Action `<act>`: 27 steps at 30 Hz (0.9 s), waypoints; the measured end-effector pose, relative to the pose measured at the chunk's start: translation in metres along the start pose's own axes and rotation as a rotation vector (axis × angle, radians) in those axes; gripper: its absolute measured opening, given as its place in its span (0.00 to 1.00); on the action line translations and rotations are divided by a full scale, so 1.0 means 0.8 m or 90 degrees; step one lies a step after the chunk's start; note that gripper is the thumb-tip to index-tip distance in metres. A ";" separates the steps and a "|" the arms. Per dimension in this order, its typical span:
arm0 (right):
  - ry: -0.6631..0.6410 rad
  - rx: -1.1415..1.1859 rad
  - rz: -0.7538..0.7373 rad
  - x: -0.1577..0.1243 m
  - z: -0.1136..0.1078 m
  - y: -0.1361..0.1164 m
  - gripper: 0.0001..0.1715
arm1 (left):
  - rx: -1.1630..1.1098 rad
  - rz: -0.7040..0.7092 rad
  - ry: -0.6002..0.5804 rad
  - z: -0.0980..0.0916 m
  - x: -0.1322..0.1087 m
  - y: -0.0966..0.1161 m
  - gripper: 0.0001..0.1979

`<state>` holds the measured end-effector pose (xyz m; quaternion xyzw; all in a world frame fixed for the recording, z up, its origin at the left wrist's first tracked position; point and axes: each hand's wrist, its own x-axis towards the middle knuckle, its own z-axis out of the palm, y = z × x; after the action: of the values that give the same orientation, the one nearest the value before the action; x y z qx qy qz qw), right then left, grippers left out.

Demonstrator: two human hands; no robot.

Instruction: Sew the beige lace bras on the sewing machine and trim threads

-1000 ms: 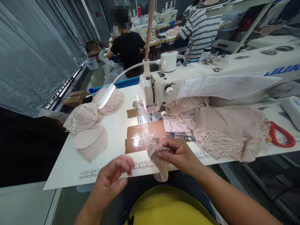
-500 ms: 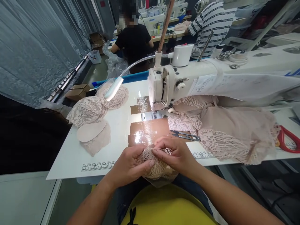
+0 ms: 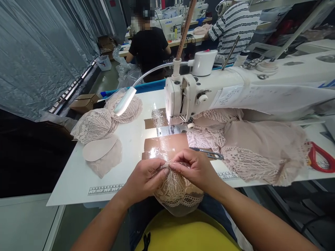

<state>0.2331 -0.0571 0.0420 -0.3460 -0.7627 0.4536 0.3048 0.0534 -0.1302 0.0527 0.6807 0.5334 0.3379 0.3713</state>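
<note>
Both hands pinch the upper edge of a beige lace bra cup (image 3: 172, 190), which hangs over the table's front edge above my lap. My left hand (image 3: 146, 176) grips it with thumb and fingers from the left. Close beside it, my right hand (image 3: 195, 170) pinches the same edge, fingertips almost touching the left thumb. The lace fans out below, ending in a scalloped border over sheer fabric. Just beyond my hands is the sewing machine (image 3: 180, 97), its needle area lit. Thread snips (image 3: 209, 153) lie right of my right hand.
Lace cups (image 3: 94, 125) and a smooth pad piece (image 3: 101, 148) lie on the left of the white table (image 3: 131, 146). A heap of beige lace fabric (image 3: 261, 150) and red-handled scissors (image 3: 320, 157) are at right. A lamp (image 3: 125, 101) arches over. Two people (image 3: 149, 48) sit beyond.
My hands have drawn closer together along the cup's upper edge. More of the lace and its scalloped border now hangs open below them. The view has shifted slightly.
</note>
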 end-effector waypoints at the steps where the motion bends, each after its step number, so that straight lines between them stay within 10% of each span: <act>1: -0.018 0.004 0.003 0.002 -0.002 0.000 0.07 | 0.003 0.002 -0.003 0.000 0.001 -0.001 0.10; 13: -0.124 0.214 0.058 0.010 -0.015 0.001 0.10 | -0.235 -0.014 -0.015 -0.001 0.015 -0.007 0.12; 19: -0.169 0.394 0.148 0.020 -0.007 0.012 0.16 | -0.512 -0.179 0.025 0.017 0.020 -0.019 0.15; 23: -0.123 0.409 0.181 0.026 -0.022 0.018 0.16 | -0.549 -0.275 0.182 -0.015 0.015 -0.020 0.16; 27: -0.056 0.244 0.164 0.026 -0.059 0.024 0.13 | -0.180 -0.209 0.476 -0.079 0.013 -0.017 0.11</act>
<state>0.2628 -0.0113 0.0467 -0.3562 -0.6247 0.6398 0.2710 -0.0049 -0.1089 0.0730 0.3599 0.6810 0.5676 0.2908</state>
